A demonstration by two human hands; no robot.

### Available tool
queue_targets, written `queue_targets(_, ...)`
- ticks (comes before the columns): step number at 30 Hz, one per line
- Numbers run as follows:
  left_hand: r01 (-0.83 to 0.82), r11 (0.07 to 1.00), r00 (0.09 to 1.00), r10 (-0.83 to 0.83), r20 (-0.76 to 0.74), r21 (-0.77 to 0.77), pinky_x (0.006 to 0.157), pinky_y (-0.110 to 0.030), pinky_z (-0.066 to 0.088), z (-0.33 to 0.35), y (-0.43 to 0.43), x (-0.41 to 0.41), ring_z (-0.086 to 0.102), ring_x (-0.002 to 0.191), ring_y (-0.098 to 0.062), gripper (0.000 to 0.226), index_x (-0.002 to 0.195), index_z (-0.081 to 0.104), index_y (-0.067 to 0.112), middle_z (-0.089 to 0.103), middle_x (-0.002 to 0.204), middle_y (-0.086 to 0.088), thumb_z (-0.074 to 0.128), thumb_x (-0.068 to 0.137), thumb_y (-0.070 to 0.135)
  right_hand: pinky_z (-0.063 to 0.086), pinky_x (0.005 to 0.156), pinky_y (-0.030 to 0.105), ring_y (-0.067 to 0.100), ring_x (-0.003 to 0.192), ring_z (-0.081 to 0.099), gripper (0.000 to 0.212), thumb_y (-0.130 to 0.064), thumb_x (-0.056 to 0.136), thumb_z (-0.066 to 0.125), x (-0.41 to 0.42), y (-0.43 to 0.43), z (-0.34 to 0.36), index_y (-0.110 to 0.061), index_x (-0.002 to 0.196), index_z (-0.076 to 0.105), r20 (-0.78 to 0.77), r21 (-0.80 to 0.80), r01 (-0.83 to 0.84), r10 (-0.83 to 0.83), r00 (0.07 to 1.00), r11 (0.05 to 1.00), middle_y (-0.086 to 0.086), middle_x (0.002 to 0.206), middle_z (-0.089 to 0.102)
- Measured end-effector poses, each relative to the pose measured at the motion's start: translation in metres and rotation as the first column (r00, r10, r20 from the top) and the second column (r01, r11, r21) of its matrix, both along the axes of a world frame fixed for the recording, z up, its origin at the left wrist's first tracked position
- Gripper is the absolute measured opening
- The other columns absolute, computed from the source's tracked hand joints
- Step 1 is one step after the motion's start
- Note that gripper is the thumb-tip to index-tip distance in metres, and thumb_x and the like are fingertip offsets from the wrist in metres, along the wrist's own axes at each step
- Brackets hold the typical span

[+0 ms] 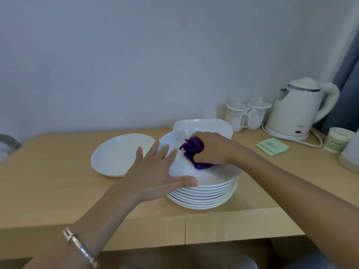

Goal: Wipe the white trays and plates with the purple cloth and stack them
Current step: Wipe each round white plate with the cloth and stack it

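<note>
Plates (204, 193) stacked left of kettle (297, 111), nearer table (58, 191) edge; face up, round, no long axis. Top one mid-wipe: right hand (211, 150) bunched round purple cloth (193, 150), pressing it down; left hand (155, 171) flat, fingers spread, bracing rim. Single plate (120, 154) farther left. Trays (204, 124) left of kettle too, long side left-right. Guess: early, single plate done, stack and trays pending.

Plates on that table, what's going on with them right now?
A person is wiping the top plate of the stack. Their right grip holds the bunched purple cloth on it, while the left grip, fingers straight, rests on that plate's near rim. A lone plate lies to the left, and white trays sit behind the stack.
</note>
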State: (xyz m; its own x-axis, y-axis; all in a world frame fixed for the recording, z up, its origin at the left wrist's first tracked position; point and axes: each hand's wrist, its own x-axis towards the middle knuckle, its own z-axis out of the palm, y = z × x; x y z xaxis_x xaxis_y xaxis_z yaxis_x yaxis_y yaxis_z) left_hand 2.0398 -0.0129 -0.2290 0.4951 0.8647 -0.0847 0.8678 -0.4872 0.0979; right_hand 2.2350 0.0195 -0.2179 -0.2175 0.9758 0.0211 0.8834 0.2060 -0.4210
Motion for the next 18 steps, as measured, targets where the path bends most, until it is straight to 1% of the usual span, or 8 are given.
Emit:
queue_targets(2, 0.059, 0.998, 0.989, -0.063, -0.134, -0.033, 0.116, -0.05, -0.013, 0.007, -0.006, 0.006, -0.018, 0.145, -0.013, 0.123, 0.152, 0.014, 0.023, 0.009, 0.16, 0.007, 0.012, 0.054, 0.098, 0.043, 0.069, 0.024, 0.012, 0.091, 0.054, 0.043, -0.033, 0.075, 0.066, 0.018, -0.013, 0.004, -0.032, 0.116, 0.053, 0.05, -0.021, 0.058, -0.057, 0.997, 0.998, -0.01, 0.103, 0.059)
queue_targets(4, 0.161, 0.986, 0.971, -0.166, -0.169, -0.045, 0.117, -0.045, -0.012, 0.01, -0.012, 0.016, -0.009, 0.147, -0.01, 0.1, 0.151, 0.02, 0.025, 0.012, 0.16, 0.009, 0.026, 0.073, 0.086, 0.045, 0.067, 0.022, 0.007, 0.086, 0.054, 0.043, -0.03, 0.073, 0.068, 0.029, -0.026, 0.01, -0.035, 0.114, 0.055, 0.032, -0.023, 0.072, -0.071, 0.997, 0.997, -0.013, 0.1, 0.058)
queue_targets(7, 0.294, 0.955, 0.948, -0.295, -0.123, -0.027, 0.118, -0.04, 0.013, 0.006, -0.015, 0.031, 0.018, 0.144, -0.01, 0.06, 0.145, 0.035, 0.032, 0.026, 0.155, 0.011, 0.028, 0.094, 0.063, 0.05, 0.068, 0.022, 0.004, 0.083, 0.059, 0.035, -0.028, 0.07, 0.069, 0.035, -0.043, 0.026, -0.032, 0.104, 0.061, -0.214, 0.048, 0.119, -0.106, 0.971, 0.992, -0.012, 0.095, 0.064)
queue_targets(9, 0.316, 0.949, 0.94, -0.314, -0.135, -0.007, 0.106, -0.041, 0.035, 0.002, -0.016, 0.034, 0.036, 0.134, -0.013, 0.065, 0.136, 0.045, 0.03, 0.043, 0.144, 0.008, 0.015, 0.092, 0.066, 0.054, 0.072, 0.028, 0.011, 0.082, 0.065, 0.035, -0.029, 0.063, 0.066, 0.037, -0.054, 0.041, -0.032, 0.098, 0.063, -0.388, 0.089, 0.152, -0.106, 0.916, 0.984, -0.009, 0.089, 0.068)
queue_targets(11, 0.304, 0.952, 0.947, -0.301, -0.111, 0.018, 0.099, -0.042, 0.04, 0.0, -0.018, 0.033, 0.042, 0.13, -0.013, 0.085, 0.133, 0.047, 0.031, 0.049, 0.138, 0.009, -0.002, 0.077, 0.071, 0.058, 0.072, 0.039, 0.019, 0.078, 0.069, 0.036, -0.026, 0.06, 0.062, 0.039, -0.065, 0.055, -0.029, 0.096, 0.064, -0.489, 0.122, 0.148, -0.07, 0.869, 0.981, -0.004, 0.083, 0.071)
queue_targets(13, 0.308, 0.949, 0.95, -0.302, -0.082, 0.066, 0.097, -0.04, 0.041, 0.003, -0.02, 0.033, 0.047, 0.126, -0.015, 0.085, 0.132, 0.047, 0.035, 0.053, 0.134, 0.01, -0.005, 0.075, 0.071, 0.059, 0.068, 0.046, 0.024, 0.072, 0.07, 0.033, -0.018, 0.065, 0.063, 0.038, -0.076, 0.067, -0.027, 0.096, 0.065, -0.546, 0.151, 0.138, -0.034, 0.837, 0.979, 0.0, 0.081, 0.071)
queue_targets(15, 0.295, 0.943, 0.955, -0.294, -0.031, 0.154, 0.089, -0.036, 0.042, 0.012, -0.022, 0.036, 0.055, 0.11, -0.019, 0.069, 0.125, 0.053, 0.035, 0.063, 0.113, 0.006, 0.004, 0.089, 0.067, 0.059, 0.066, 0.045, 0.019, 0.068, 0.069, 0.031, -0.011, 0.069, 0.063, 0.036, -0.084, 0.075, -0.025, 0.096, 0.065, -0.58, 0.167, 0.123, -0.003, 0.814, 0.978, 0.0, 0.08, 0.071)
queue_targets(18, 0.217, 0.937, 0.936, -0.279, 0.215, 0.273, 0.067, -0.032, 0.033, 0.032, -0.023, 0.042, 0.048, 0.073, -0.022, 0.045, 0.074, 0.052, 0.026, 0.048, 0.063, 0.003, 0.023, 0.099, 0.05, 0.057, 0.066, 0.032, 0.008, 0.072, 0.068, 0.032, -0.019, 0.064, 0.064, 0.029, -0.09, 0.078, -0.029, 0.094, 0.065, -0.605, 0.235, 0.155, 0.02, 0.796, 0.96, -0.009, 0.082, 0.071)
